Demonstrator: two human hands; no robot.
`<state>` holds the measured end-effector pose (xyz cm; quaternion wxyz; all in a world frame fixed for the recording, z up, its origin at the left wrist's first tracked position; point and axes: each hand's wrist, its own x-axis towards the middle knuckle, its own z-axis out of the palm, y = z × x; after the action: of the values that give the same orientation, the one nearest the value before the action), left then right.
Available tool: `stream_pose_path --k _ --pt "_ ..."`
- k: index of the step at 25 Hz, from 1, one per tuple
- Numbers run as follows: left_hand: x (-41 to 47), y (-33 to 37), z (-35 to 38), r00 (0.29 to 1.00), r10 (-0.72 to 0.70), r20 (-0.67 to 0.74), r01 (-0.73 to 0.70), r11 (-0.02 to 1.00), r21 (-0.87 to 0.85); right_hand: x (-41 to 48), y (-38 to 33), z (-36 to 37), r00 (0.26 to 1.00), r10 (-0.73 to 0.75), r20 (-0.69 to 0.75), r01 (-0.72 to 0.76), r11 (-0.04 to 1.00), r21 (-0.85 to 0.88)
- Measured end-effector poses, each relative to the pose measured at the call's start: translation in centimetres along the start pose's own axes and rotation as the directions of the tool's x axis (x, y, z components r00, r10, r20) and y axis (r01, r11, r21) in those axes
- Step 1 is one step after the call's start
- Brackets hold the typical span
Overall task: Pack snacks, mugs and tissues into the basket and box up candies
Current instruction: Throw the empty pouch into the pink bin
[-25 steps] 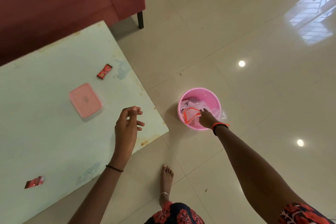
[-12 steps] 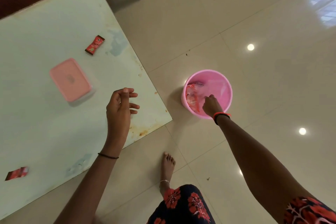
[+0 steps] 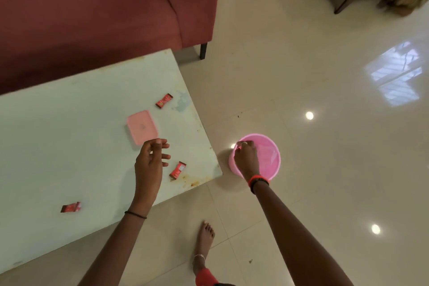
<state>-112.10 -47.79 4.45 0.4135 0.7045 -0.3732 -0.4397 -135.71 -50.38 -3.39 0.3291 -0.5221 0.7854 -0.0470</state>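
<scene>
Head view only.

- Table (image 3: 69,146): pale top, its corner points toward the basket.
- Box (image 3: 142,127): pink, lid on, flat on the table. Its long axis runs roughly up-down in frame, with the top leaning slightly left.
- Far candy (image 3: 164,100): red wrapper beyond the box, long axis lower-left to upper-right.
- Near candy (image 3: 177,170): by the table's corner, just right of the left hand. Same diagonal but steeper.
- Third candy (image 3: 70,207): near the front edge, well left of the others. Long axis close to horizontal, right end slightly up.
- Basket (image 3: 271,141): pink, round, upright on the floor just off the table corner. Clear plastic shows inside; the rest of the contents are unreadable.
- Left hand (image 3: 149,162): over the table between the box and the near candy, fingers loosely curled and holding nothing.
- Right hand (image 3: 246,158): at the basket's left rim, fingers curled down. Cannot tell if they grip the rim or something inside.
- Sofa (image 3: 92,18): maroon, behind the table.
- Bare foot (image 3: 205,237): on the tile floor.
</scene>
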Motion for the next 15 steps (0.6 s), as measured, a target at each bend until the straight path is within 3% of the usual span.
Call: stream_pose_path --k 3,8,15 --pt "-1.5 1.0 -5.3 0.995 0.009 -0.096 -0.013 0.999 -0.041 -4.8 -6.8 -0.2 0.992 -0.117 -0.043 0.12 0.991 0.063" --pt "-3.8 0.9 -16.0 0.967 -0.018 -0.253 -0.009 0.995 -0.104 -12.9 -18.0 3.3 0.951 -0.309 0.006 0.306 0.944 0.128" --pt "-7.1 -2.0 -34.1 0.867 -0.116 -0.484 0.027 0.982 -0.188 -24.4 -32.3 11.7 0.851 -0.515 0.105 0.503 0.856 0.121"
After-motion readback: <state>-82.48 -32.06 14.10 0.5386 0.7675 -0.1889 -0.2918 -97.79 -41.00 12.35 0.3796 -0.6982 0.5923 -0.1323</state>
